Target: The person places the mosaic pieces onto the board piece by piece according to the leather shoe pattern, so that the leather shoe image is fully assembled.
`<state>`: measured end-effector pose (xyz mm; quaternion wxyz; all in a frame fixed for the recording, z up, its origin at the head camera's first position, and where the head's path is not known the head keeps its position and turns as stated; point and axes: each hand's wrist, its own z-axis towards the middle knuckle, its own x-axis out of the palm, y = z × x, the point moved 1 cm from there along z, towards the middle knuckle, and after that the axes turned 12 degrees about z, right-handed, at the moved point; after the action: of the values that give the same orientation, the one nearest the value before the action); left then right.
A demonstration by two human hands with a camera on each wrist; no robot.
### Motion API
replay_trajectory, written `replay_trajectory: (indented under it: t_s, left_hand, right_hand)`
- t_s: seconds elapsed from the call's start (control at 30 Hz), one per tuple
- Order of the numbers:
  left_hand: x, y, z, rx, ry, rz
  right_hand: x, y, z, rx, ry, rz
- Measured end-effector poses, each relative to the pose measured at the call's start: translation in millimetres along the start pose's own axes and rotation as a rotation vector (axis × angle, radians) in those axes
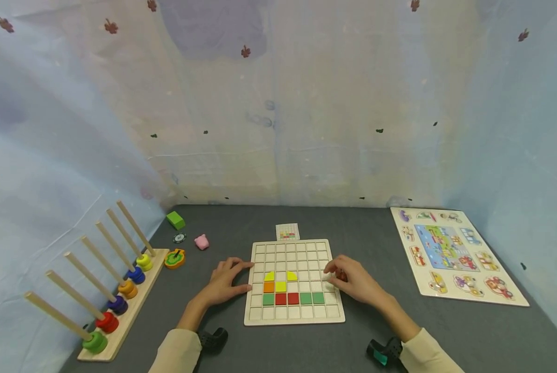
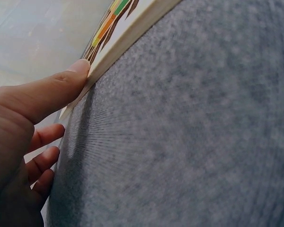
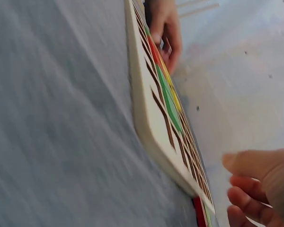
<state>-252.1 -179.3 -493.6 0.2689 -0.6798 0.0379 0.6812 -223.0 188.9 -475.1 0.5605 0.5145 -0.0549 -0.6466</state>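
Note:
A pale wooden grid board (image 1: 294, 314) lies flat in the middle of the table. Coloured tiles fill several cells: two cut-cornered yellow tiles, then an orange tile (image 1: 269, 287) beside a yellow square, then a row of green, red, red, green, green. My left hand (image 1: 222, 282) touches the board's left edge, its thumb tip right at the side in the left wrist view. Over the right edge hovers my right hand (image 1: 355, 281), thumb and index finger apart, other fingers bent loosely, nothing visible between them. A small printed grid card (image 1: 287, 231) lies behind the board.
On the left stands a peg rack (image 1: 134, 316) with coloured rings. Near it lie a green block (image 1: 176, 220), a dark round chip (image 1: 179, 238), an orange-green toy (image 1: 174, 258) and a pink pig (image 1: 201, 241). A picture puzzle (image 1: 455, 254) lies right. A red piece (image 3: 199, 211) sits beside the board.

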Motion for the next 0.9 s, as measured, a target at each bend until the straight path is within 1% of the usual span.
replay_trajectory:
  t_s: [0.1, 0.2, 0.37, 0.53, 0.67, 0.9]
  left_hand:
    - [0.3, 0.1, -0.2, 0.000, -0.004, 0.002]
    - [0.9, 0.8, 0.1, 0.001, -0.008, 0.004]
    - [1.3, 1.0, 0.2, 0.000, -0.006, 0.003]
    - [1.8, 1.3, 0.2, 0.000, -0.004, 0.006]
    - [1.8, 1.4, -0.3, 0.002, -0.003, 0.001]
    - [1.2, 1.6, -0.5, 0.007, -0.009, -0.001]
  right_hand:
    - [-8.6, -7.3, -0.2, 0.056, -0.093, -0.055]
    - [-15.6, -12.7, -0.2, 0.104, -0.123, -0.076]
    - [-19.4, -20.1, -0.8, 0.152, -0.083, -0.091]
    - [-15.8, -26.0, 0.0, 0.216, -0.025, -0.127]
    - [-14.7, -27.2, 1.5, 0.265, -0.006, -0.140]
    - [-18.3, -24.3, 4.9, 0.348, 0.033, -0.112]
